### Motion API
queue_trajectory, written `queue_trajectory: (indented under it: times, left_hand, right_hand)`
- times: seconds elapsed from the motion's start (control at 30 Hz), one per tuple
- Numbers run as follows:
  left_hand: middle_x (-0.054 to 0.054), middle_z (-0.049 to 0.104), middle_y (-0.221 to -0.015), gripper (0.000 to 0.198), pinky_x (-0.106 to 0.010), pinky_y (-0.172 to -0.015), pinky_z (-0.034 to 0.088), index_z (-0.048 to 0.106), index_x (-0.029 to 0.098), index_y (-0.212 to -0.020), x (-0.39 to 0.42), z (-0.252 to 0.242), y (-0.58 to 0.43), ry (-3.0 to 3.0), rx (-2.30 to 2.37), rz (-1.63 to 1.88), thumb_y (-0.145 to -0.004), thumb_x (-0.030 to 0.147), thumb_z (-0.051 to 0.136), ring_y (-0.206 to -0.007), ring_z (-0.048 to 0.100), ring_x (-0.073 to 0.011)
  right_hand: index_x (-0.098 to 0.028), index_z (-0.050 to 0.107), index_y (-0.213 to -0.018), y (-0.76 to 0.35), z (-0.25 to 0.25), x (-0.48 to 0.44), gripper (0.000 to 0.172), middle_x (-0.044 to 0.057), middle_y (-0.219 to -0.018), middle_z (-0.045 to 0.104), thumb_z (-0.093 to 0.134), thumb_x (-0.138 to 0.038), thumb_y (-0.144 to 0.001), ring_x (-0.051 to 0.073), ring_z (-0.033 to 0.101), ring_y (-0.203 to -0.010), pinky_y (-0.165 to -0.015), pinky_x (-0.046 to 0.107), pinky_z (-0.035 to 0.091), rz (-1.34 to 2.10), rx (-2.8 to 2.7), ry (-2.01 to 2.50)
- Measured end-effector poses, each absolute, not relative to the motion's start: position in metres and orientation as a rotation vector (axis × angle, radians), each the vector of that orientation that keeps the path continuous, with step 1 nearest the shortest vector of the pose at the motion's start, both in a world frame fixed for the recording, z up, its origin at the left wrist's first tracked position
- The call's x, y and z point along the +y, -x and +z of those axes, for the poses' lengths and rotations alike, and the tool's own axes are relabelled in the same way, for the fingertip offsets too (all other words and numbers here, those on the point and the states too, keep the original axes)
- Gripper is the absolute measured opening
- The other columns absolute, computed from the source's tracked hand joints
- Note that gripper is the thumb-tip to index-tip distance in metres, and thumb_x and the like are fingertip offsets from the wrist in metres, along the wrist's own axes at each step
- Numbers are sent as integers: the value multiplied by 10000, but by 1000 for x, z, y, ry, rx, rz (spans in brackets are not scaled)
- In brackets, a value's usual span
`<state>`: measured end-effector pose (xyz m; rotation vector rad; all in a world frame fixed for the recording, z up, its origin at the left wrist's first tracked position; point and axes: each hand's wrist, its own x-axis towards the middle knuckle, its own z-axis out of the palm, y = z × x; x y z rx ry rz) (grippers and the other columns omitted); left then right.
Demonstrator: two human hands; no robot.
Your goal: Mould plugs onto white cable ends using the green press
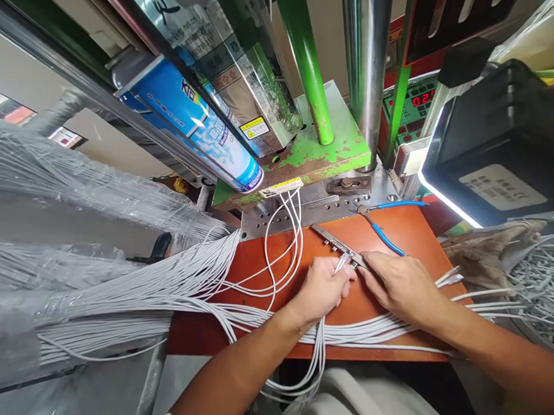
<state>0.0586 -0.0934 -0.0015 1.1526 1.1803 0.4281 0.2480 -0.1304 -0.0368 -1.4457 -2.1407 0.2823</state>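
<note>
A narrow metal bar with small fittings along its side lies slanted over the orange-brown work surface. My left hand pinches small clear connector ends of white cables against the bar's near end. The fingers of my right hand are closed on that same end from the right. White cables run across the surface beneath both wrists, and some loop down below my left hand. Blue-handled pliers rest open behind my right hand.
A green press plate with steel columns stands at the back, a blue spray can beside it. Wrapped cable bundles fill the left. A black lamp box and heaped cable pieces are at the right.
</note>
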Motion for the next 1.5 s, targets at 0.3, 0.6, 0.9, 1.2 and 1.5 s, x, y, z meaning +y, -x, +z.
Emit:
queue_trajectory:
  times: [0.3, 0.6, 0.9, 1.2, 1.5]
  left_hand:
    - [75, 483, -579, 348, -176, -492, 317, 529, 191, -925, -71, 16, -30, -1345, 1203, 692, -944, 530, 607, -481, 407, -59]
    - [60, 524, -579, 398, -203, -506, 272, 586, 162, -872, -72, 13, -25, -1174, 1082, 651, -841, 532, 731, -470, 360, -47]
    - [30, 538, -614, 362, -225, -571, 334, 589, 154, -836, -67, 7, -22, -1306, 900, 607, -926, 494, 675, -550, 437, -70]
    - [52, 523, -607, 337, -193, -513, 315, 544, 170, -962, -68, 0, -23, -1255, 889, 580, -969, 500, 608, -496, 391, -54]
    - [11, 570, -671, 344, -209, -597, 400, 600, 148, -864, -70, -5, -21, -1431, 905, 574, -962, 477, 623, -591, 493, -80]
  right_hand:
    - [-205, 628, -883, -246, -28, -136, 288, 52, -850, 611, 471, -371, -1057, 198, 561, -795, -692, 326, 369, 136, -2078, 1550]
    - [-107, 587, -1063, -292, -26, -84, 525, 327, -1414, 491, 411, -599, -1012, 442, 457, -1312, -1064, 604, 377, -190, -2191, 1683]
    - [-207, 513, -964, -310, -12, -95, 252, 105, -977, 590, 372, -396, -1053, 248, 550, -919, -823, 384, 449, 196, -2352, 1527]
    - [-255, 419, -787, -313, 28, -116, 364, -20, -672, 501, 378, -453, -1089, 163, 494, -570, -592, 321, 376, 306, -2451, 1327]
    - [-227, 467, -793, -301, 29, -115, 371, -9, -740, 448, 380, -430, -1092, 144, 468, -581, -539, 319, 319, -78, -2661, 1133]
